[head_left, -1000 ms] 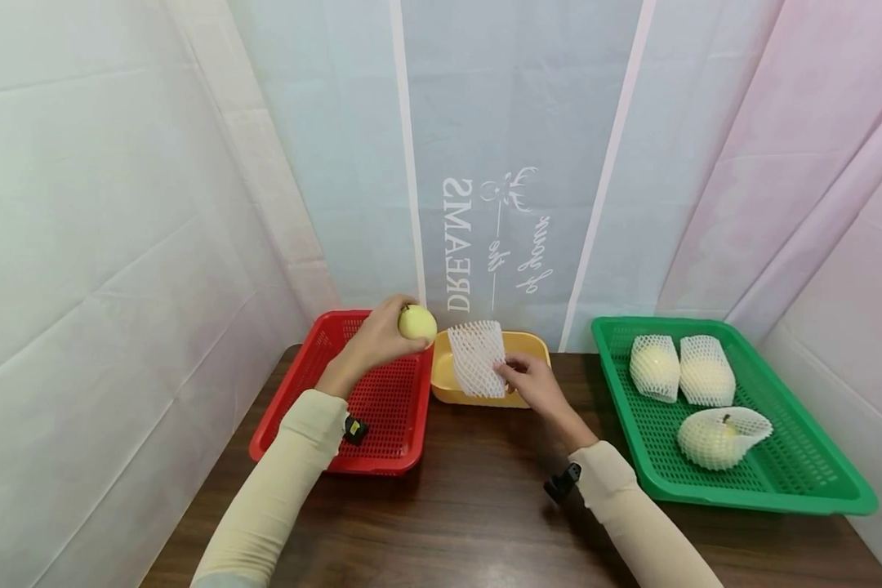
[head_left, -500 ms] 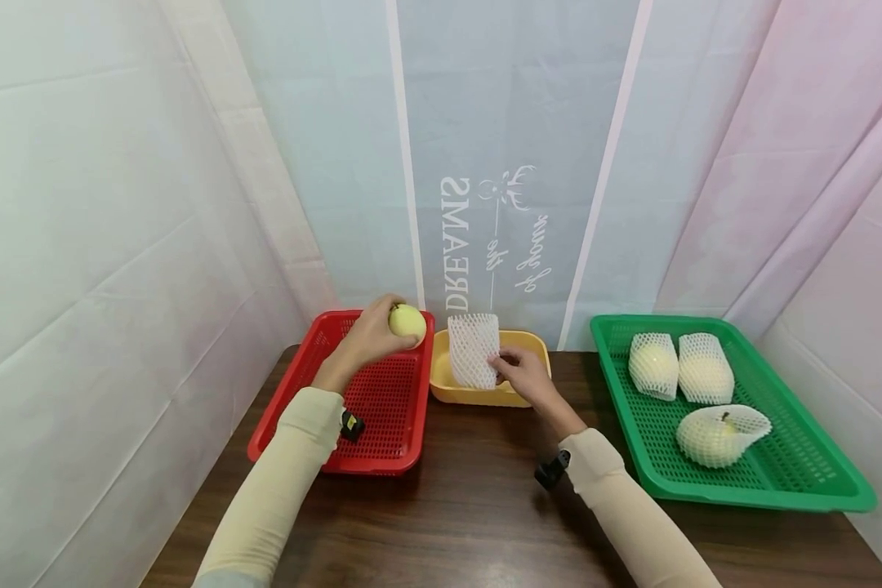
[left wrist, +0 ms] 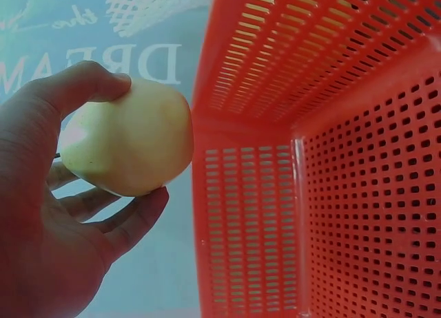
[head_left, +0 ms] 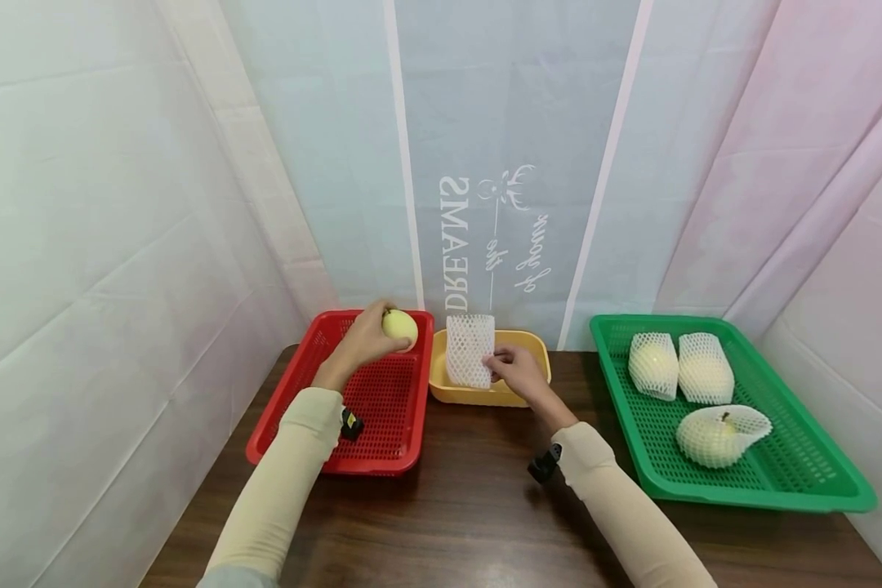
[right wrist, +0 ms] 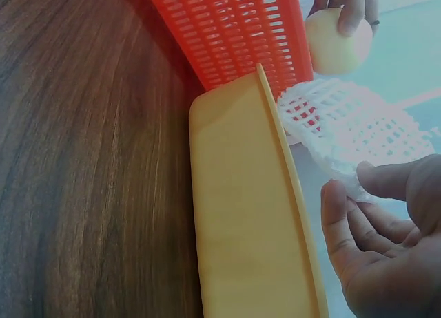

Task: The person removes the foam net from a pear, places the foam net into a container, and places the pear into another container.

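Observation:
Above the far end of the red basket (head_left: pixel 412 445), my left hand (head_left: pixel 363 339) grips a pale yellow-green pear (head_left: pixel 399 327). In the left wrist view the thumb and curled fingers wrap the pear (left wrist: pixel 141 135), its stem toward the palm. To its right, my right hand (head_left: pixel 518 371) pinches the edge of a white foam fruit net (head_left: pixel 470 351) between thumb and fingertips. The net hangs over the yellow bin (head_left: pixel 478 397), apart from the pear. Close up in the right wrist view, the foam net (right wrist: pixel 358 125) looks flattened and has nothing in it.
A green basket (head_left: pixel 750 498) on the right holds three pears in foam nets, one a netted pear (head_left: pixel 709 439) near its middle. All the containers stand on a dark wooden table (head_left: pixel 470 506) with cloth curtains (head_left: pixel 338 122) around it.
My left hand has moved slightly left with the pear, farther over the red basket. My right hand has shifted a little left with the foam net, which now hangs straighter.

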`<state>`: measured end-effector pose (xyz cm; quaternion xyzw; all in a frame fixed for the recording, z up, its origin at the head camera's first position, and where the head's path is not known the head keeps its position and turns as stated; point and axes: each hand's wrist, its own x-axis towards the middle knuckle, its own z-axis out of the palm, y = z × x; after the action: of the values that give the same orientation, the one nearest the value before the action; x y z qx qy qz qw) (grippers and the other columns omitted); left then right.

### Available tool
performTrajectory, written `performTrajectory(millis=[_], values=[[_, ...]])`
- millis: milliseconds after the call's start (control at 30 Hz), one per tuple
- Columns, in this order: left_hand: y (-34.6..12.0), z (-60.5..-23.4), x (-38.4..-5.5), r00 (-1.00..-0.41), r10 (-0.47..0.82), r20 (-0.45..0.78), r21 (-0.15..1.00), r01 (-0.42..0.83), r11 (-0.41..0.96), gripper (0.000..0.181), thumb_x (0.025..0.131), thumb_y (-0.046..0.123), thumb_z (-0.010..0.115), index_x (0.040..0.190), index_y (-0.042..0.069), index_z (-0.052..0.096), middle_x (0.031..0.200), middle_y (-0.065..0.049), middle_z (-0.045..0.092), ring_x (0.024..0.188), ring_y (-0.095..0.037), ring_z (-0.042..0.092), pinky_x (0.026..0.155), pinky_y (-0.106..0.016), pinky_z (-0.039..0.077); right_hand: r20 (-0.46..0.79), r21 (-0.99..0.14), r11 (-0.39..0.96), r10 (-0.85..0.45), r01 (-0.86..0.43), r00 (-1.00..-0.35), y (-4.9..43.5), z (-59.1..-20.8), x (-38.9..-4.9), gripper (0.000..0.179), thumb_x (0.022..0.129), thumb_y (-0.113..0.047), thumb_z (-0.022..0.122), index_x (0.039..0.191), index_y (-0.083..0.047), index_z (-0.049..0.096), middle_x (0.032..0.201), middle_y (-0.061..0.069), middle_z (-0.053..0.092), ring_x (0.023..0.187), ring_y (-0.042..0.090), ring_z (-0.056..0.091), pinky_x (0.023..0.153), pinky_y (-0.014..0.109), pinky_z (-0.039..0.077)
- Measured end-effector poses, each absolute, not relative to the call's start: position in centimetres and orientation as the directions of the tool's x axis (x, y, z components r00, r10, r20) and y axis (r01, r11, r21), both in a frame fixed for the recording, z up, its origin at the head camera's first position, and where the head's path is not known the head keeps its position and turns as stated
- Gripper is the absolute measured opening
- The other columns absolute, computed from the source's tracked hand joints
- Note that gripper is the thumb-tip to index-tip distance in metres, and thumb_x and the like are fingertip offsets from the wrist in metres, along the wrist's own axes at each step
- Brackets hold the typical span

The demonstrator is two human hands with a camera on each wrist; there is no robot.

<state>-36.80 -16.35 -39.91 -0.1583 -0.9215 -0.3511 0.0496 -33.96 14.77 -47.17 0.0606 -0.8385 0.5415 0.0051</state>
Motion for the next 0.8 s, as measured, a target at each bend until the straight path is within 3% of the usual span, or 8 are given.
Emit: performTrajectory(millis=[533, 800], values=[[-16.3, -40.8, -37.4, -0.951, 0.253, 0.176, 0.633, 0.306, 0.711, 0.071, 0.088, 0.029, 0.083, 0.146, 0.002, 0.051, 0.133, -0.016, 0.064, 0.108, -0.031, 0.063, 0.092, -0.048, 0.057, 0.012, -0.898, 0.436, -0.105, -0.057, -0.994, 14.1, -47.6, -34.7, 0.027, 0.103, -0.017, 0.069, 0.117, 0.006, 0.07, 0.105, 0.021, 0.078, 0.074, 0.017, 0.074, 0.075, 0.034, 0.062], [-16.0, -41.3, -37.6, -0.958, 0.237, 0.159, 0.635, 0.283, 0.719, 0.072, 0.088, 0.028, 0.082, 0.146, 0.001, 0.051, 0.133, -0.017, 0.064, 0.109, -0.031, 0.062, 0.093, -0.048, 0.057, -0.055, -0.896, 0.443, -0.092, 0.008, -0.994, 13.8, -47.8, -35.3, 0.03, 0.104, -0.02, 0.068, 0.12, 0.005, 0.068, 0.112, 0.021, 0.078, 0.077, 0.016, 0.074, 0.087, 0.039, 0.062]])
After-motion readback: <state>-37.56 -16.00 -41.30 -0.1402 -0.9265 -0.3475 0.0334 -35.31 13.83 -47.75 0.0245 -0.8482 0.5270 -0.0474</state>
